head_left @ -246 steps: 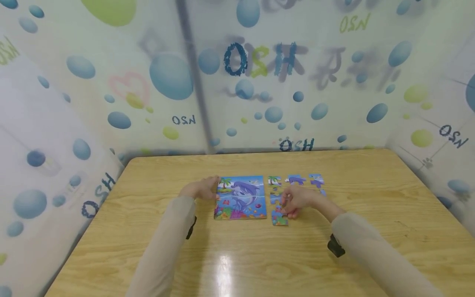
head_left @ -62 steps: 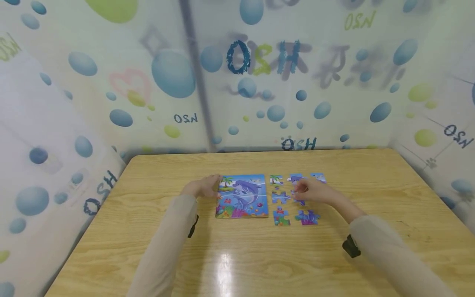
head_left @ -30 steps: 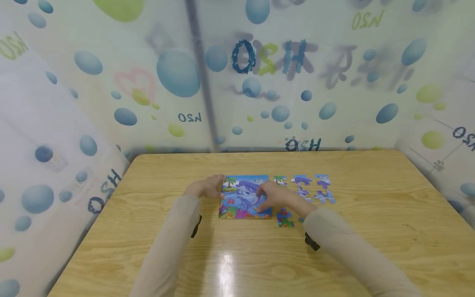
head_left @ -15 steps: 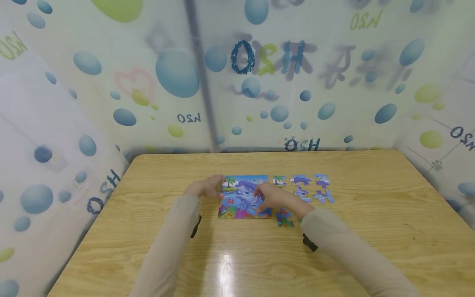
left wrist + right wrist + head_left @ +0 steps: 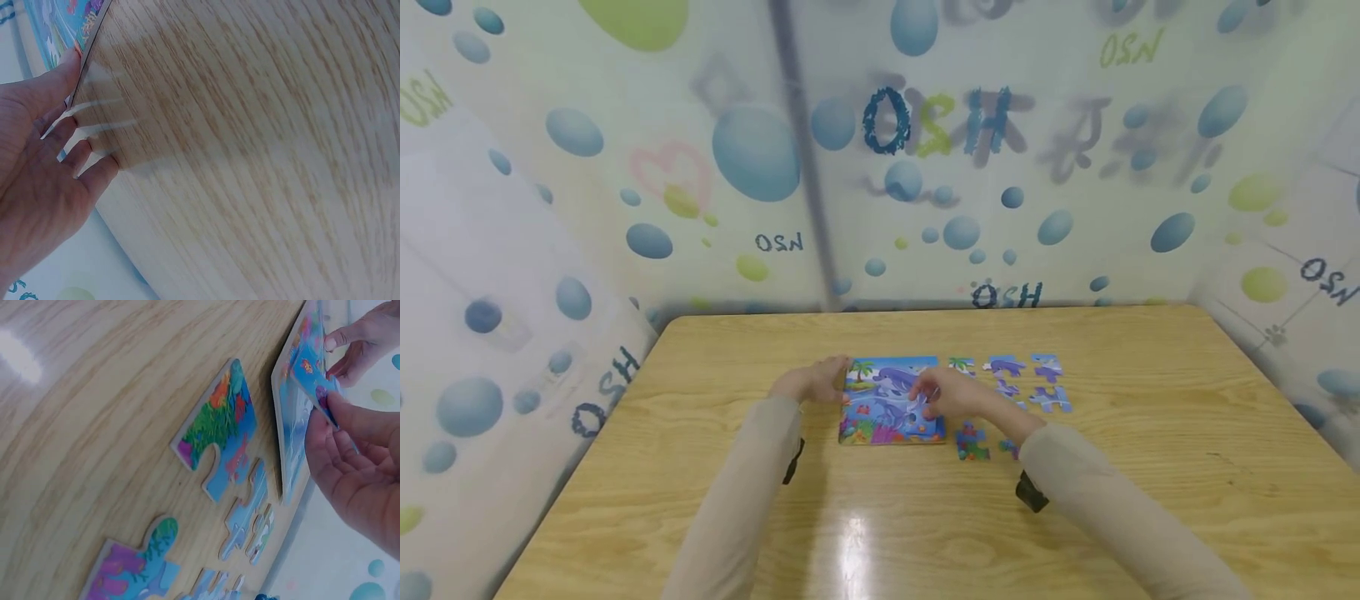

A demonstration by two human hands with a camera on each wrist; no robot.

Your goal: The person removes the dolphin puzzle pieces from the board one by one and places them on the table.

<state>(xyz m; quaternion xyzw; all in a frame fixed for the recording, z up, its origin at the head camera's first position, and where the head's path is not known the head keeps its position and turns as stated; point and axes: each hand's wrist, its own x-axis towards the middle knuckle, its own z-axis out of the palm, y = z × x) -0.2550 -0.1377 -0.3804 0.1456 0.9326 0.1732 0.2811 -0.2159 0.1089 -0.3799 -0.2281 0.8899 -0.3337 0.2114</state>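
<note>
A dolphin jigsaw puzzle (image 5: 880, 396) lies flat on the table. My left hand (image 5: 818, 381) holds its left edge; in the left wrist view the thumb (image 5: 67, 65) is on top and several fingertips touch the tabletop. My right hand (image 5: 951, 393), over the puzzle's right part, pinches a blue puzzle piece (image 5: 310, 378) between thumb and fingers. This piece is tilted, partly lifted off the board, with orange and purple sea creatures on it. Where it came away, what lies beneath is mostly hidden.
Loose puzzle pieces lie in rows right of the puzzle: a palm piece (image 5: 960, 365), a dolphin-head piece (image 5: 1004, 366), a corner piece (image 5: 1047, 367), a blue-purple piece (image 5: 1051, 398), a coral piece (image 5: 972, 442). My right arm covers others. A patterned curtain (image 5: 962, 167) hangs behind the table (image 5: 850, 533).
My right hand left the loose pieces and came over the puzzle's right part. In the last half second a piece there has risen and tilted in its fingers. The left hand stayed.
</note>
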